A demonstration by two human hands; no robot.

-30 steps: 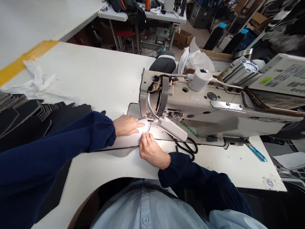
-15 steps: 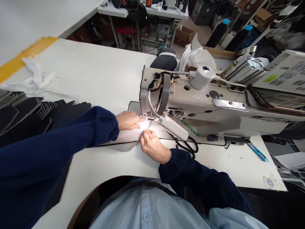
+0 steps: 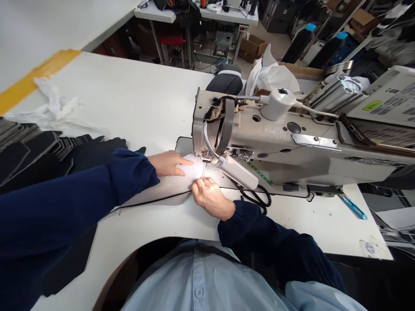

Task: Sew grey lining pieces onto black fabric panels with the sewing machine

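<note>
A light grey fabric piece [image 3: 162, 189] with a dark edge lies on the bed of the sewing machine [image 3: 227, 125]. My left hand [image 3: 169, 163] rests on this fabric, palm down, fingers stretched out left of the needle area. Just in front of the presser foot [image 3: 206, 154], my right hand [image 3: 210, 196] pinches the fabric's right edge with bent fingers. The small lamp [image 3: 239, 172] on a bendable neck lights the spot and partly covers the view. Close behind my right hand are black-handled scissors [image 3: 259, 199], their blades partly hidden under the lamp.
Dark cut pieces [image 3: 74, 160] are stacked at the left of the white table [image 3: 139, 95], with a white crumpled cloth [image 3: 55, 101] behind them. A blue cutter knife [image 3: 353, 207] lies at the right. A green striped strip [image 3: 261, 173] lies under the machine arm.
My left hand has slid slightly left over the fabric, uncovering more of it. The right hand keeps its pinch at nearly the same place. The whole view has shifted a little.
</note>
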